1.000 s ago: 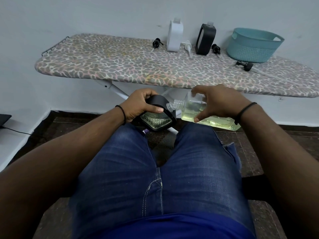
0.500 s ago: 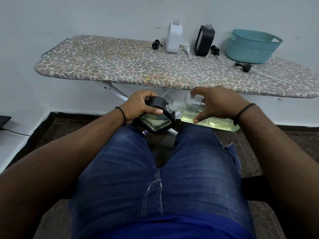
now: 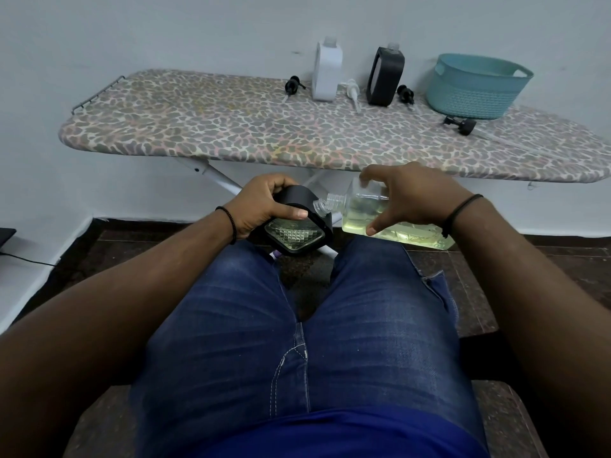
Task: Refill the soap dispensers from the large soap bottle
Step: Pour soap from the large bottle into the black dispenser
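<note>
Black-sleeved and tilted, the soap dispenser (image 3: 297, 226) sits in my left hand (image 3: 264, 206), fingers wrapped over its top and thumb laid along its near edge, above my left knee. Its clear neck meets the threaded mouth of the large soap bottle (image 3: 370, 216), which lies almost on its side just right of it. My right hand (image 3: 410, 200) grips that bottle from above, fingers curled over the far side and thumb under the near one. Pale yellow liquid pools along the bottle's lower side, toward its base. Behind both hands stands the ironing board (image 3: 205, 127).
</note>
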